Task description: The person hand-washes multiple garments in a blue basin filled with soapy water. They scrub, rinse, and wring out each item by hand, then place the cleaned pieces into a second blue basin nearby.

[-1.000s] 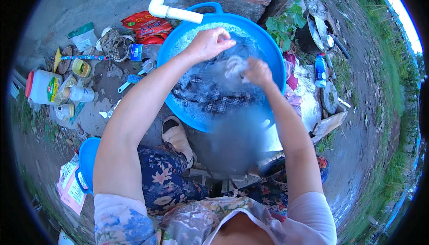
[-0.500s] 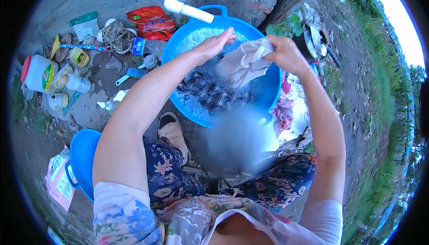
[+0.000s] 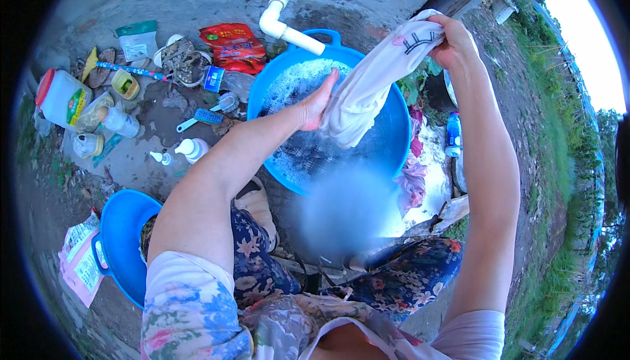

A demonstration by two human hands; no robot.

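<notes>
Raised at the upper right, my right hand (image 3: 454,43) is closed on one end of a white garment (image 3: 384,74) with a dark line print and a small pink patch. The cloth hangs in a twist, down and to the left, over a large blue basin (image 3: 398,143). Against its lower part rests my left hand (image 3: 316,103), with the visible finger stretched out; the other fingers are partly hidden. Sudsy water fills the basin, and dark checked cloth (image 3: 308,156) lies in it.
A white pipe (image 3: 282,28) juts over the basin's far rim. To the left are a blue brush (image 3: 209,116), a white pump bottle (image 3: 192,149), a red bag (image 3: 233,46) and a second blue basin (image 3: 125,242). Pink cloth (image 3: 413,179) lies right. A pale blur covers the lower middle.
My right hand has lifted up and to the right, drawing the white garment out long above the basin. The left hand has come down slightly and now touches the cloth.
</notes>
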